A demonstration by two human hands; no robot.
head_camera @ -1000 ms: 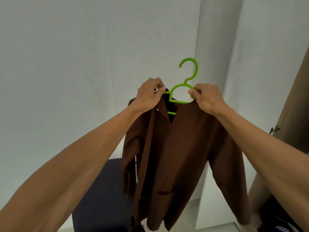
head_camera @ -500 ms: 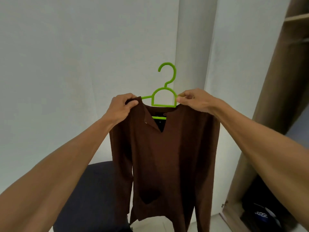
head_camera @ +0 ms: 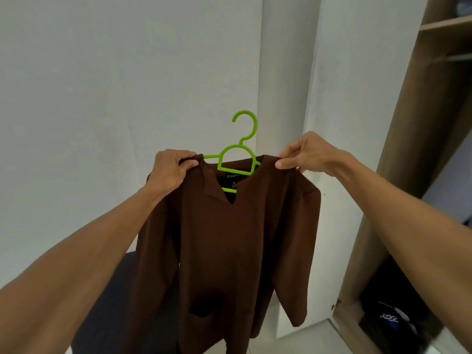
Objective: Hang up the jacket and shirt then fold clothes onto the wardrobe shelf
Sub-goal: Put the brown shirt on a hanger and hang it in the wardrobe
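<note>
A brown jacket point(head_camera: 229, 238) hangs on a bright green plastic hanger point(head_camera: 238, 154) that I hold up in front of a white wall. My left hand point(head_camera: 169, 172) grips the jacket's left shoulder at the collar. My right hand point(head_camera: 304, 154) pinches the right shoulder between thumb and fingers. The hanger's hook sticks up free between my hands. The jacket's sleeves dangle on both sides, and a pocket shows low on the front. The hanger's arms are hidden inside the cloth.
An open wooden wardrobe point(head_camera: 419, 149) stands at the right, with a shelf point(head_camera: 447, 23) and a rail point(head_camera: 457, 57) near the top and dark items point(head_camera: 390, 320) on its floor. A dark blue chair seat point(head_camera: 107, 302) lies below the jacket.
My hands have spread apart along the jacket's shoulders, so it hangs flatter on the hanger. My view has swung right and more of the wardrobe shows.
</note>
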